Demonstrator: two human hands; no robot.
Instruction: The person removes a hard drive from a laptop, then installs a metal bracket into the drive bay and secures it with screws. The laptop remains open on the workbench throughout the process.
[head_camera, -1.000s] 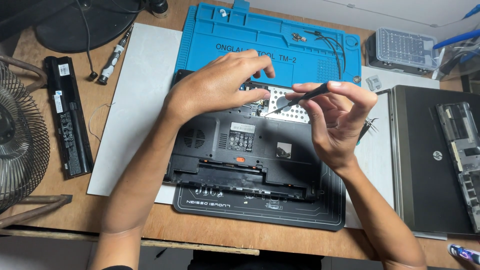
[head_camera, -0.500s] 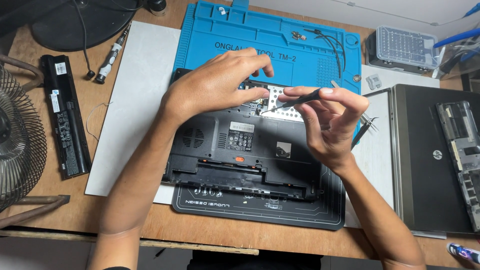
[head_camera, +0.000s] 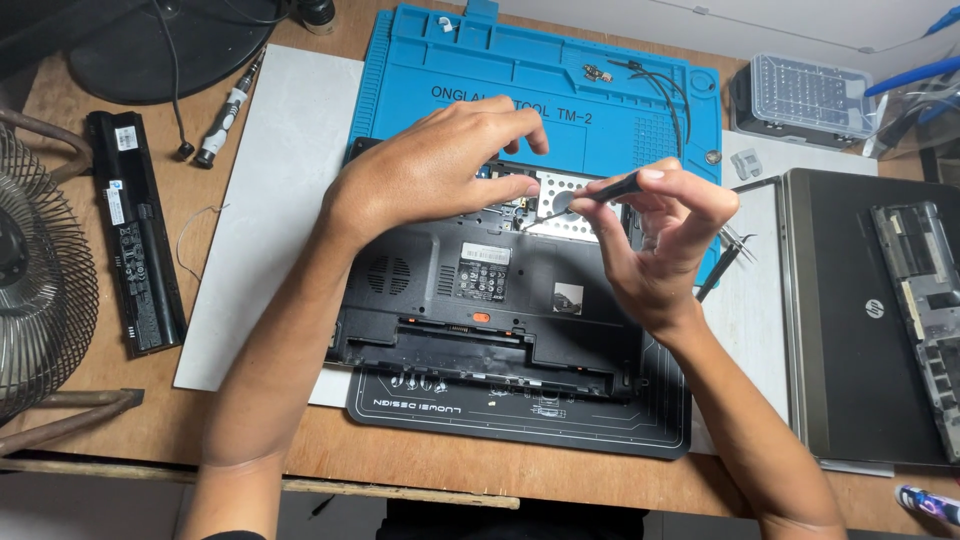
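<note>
slim black screwdriver, matte plastic laptop base

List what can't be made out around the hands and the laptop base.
- Screwdriver tip: too small in the head view, beside the left hand.
- Laptop base upper bay: largely covered by both hands.
- Right hand palm side: turned away.
- Second laptop: cut off by the right edge.

Black laptop base, bright blue repair mat, black mat with white line pattern, brown wooden desk, black battery
</note>
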